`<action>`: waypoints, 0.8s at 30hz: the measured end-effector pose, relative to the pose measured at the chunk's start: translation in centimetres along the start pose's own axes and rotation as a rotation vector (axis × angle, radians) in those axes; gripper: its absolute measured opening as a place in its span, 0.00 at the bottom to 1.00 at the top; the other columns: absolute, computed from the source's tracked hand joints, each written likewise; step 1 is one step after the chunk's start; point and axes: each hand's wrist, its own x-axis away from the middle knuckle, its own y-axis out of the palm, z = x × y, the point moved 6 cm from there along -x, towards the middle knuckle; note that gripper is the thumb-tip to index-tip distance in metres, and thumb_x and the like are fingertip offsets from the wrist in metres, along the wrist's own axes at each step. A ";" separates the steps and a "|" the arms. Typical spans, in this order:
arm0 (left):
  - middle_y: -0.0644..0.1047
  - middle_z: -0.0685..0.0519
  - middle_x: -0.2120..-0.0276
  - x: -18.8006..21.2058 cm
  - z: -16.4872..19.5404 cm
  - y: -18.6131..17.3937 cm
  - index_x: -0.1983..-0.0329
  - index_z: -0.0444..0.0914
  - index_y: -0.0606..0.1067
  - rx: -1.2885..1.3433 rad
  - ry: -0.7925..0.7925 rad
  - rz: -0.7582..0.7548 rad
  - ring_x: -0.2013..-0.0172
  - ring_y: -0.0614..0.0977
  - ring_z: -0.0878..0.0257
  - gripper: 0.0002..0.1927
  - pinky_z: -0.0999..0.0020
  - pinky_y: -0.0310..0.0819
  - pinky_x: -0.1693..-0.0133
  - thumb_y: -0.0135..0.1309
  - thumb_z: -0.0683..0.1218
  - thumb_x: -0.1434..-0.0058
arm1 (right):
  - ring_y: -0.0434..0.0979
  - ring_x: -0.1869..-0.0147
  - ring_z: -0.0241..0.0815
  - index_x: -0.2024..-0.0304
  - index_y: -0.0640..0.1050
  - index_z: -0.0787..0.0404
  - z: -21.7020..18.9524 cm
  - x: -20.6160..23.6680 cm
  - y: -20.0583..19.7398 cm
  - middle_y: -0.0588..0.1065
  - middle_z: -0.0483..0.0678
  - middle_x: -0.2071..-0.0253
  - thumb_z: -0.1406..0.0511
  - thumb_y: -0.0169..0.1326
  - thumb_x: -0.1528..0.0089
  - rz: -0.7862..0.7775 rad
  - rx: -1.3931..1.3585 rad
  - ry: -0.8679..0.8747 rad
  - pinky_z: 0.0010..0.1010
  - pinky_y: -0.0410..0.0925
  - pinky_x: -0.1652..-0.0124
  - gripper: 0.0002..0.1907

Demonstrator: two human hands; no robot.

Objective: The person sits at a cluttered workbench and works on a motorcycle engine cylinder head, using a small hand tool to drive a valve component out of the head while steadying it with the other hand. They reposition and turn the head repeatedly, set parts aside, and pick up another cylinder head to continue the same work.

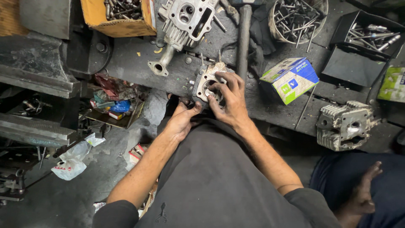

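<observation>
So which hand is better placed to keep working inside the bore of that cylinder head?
Probably the right hand: its fingers already lie over the cylinder head's bore. The left hand grips its lower edge, steadying it.

Three cylinder heads (207, 81) (185, 19) (344, 125); two hands (181, 120) (230, 103); one hammer (243, 38); one blue-green box (290, 79).

The person wears a dark grey short-sleeved T-shirt; both sleeves end above the elbow, leaving the forearms bare. A small dark printed motif sits on the shirt front (low in the view, detail unclear). The left hand (180, 121) and right hand (230, 101) are ungloved, smudged with grime.
</observation>
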 end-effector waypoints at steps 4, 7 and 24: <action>0.71 0.54 0.43 -0.2 -0.3 -0.1 0.34 0.44 0.61 0.001 -0.037 0.022 0.44 0.72 0.57 0.40 0.44 0.72 0.49 0.66 0.56 0.46 | 0.61 0.28 0.60 0.54 0.79 0.61 0.0 -0.1 -0.2 0.68 0.53 0.36 0.67 0.65 0.42 -0.013 0.001 0.000 0.50 0.58 0.31 0.14; 0.71 0.53 0.43 -0.3 -0.4 0.0 0.34 0.44 0.60 -0.008 -0.052 0.042 0.44 0.72 0.57 0.40 0.44 0.71 0.49 0.65 0.56 0.47 | 0.60 0.28 0.60 0.54 0.79 0.61 0.1 0.0 -0.3 0.68 0.53 0.35 0.68 0.65 0.42 -0.022 -0.001 0.008 0.50 0.58 0.31 0.14; 0.73 0.53 0.43 -0.1 -0.1 0.7 0.34 0.45 0.62 0.007 -0.036 0.010 0.44 0.73 0.56 0.40 0.46 0.72 0.50 0.66 0.55 0.48 | 0.59 0.28 0.59 0.53 0.78 0.61 0.6 0.1 -0.3 0.66 0.53 0.34 0.68 0.65 0.42 -0.046 -0.013 0.017 0.50 0.58 0.31 0.15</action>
